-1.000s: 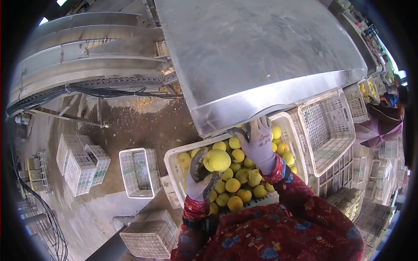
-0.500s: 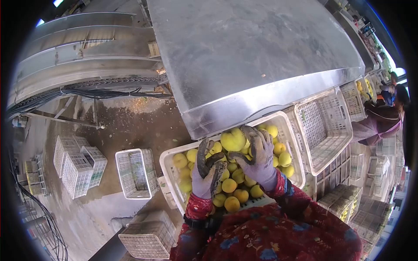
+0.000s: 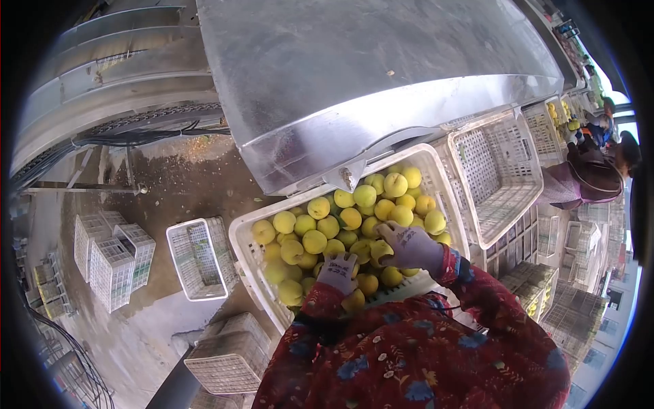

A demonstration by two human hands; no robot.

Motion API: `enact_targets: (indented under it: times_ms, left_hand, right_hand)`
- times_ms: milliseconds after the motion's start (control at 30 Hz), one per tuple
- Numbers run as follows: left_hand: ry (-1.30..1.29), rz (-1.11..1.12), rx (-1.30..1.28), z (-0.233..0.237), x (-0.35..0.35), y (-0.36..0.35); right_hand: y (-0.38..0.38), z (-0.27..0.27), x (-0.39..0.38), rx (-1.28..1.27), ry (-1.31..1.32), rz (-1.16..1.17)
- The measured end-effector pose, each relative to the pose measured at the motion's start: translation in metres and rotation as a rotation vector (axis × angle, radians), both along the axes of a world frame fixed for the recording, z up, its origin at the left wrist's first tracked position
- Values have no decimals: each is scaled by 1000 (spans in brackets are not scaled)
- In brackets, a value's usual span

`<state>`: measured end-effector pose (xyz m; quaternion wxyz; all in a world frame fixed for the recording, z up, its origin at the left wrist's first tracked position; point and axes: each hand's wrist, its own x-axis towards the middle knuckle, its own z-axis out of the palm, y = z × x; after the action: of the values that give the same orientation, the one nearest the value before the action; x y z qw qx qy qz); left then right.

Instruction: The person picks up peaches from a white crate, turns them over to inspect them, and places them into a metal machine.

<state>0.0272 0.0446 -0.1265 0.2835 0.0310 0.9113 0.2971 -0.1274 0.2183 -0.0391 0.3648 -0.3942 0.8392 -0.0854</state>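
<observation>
A white plastic crate (image 3: 240, 235) holds many round yellow peaches (image 3: 315, 241). Both of my hands wear pale gloves with dark writing on the back, and both are down among the fruit at the crate's near side. My left hand (image 3: 337, 274) has its fingers curled over a peach (image 3: 355, 268), palm down. To its right, my right hand (image 3: 413, 248) is bent round another peach (image 3: 380, 251), which partly shows beside its fingers. The fingertips of both hands are partly hidden.
A large metal housing (image 3: 368, 61) stands against the crate's far side. An empty white crate (image 3: 487, 174) adjoins on the right. More crates (image 3: 197, 262) stand on the floor at left. Another person (image 3: 593, 174) is at far right, beside stacked crates (image 3: 528, 290).
Both hands have come back toward my body and down onto the peaches. The large yellow-green fruit between them is no longer held up there. The view has shifted slightly.
</observation>
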Motion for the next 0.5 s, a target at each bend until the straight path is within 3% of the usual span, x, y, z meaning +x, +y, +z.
enact_targets:
  times_ms: [100, 200, 233, 333, 433, 500]
  left_hand:
    - [124, 421, 249, 2, 9, -14]
    - [95, 833, 747, 2, 21, -33]
    - [154, 850, 808, 5, 23, -37]
    - [1, 1159, 1464, 37, 24, -34]
    - [209, 1177, 1475, 62, 19, -36]
    - [193, 1181, 1529, 78, 18, -42]
  right_hand:
    - [3, -25, 16, 140, -22, 0]
    - [17, -20, 14, -270, -153, -124]
    - [15, -17, 14, -369, -220, -147]
    - [1, 10, 20, -607, -309, -230]
    - [-19, 39, 32, -687, -258, -429]
    - [-27, 45, 34, -737, -167, -446]
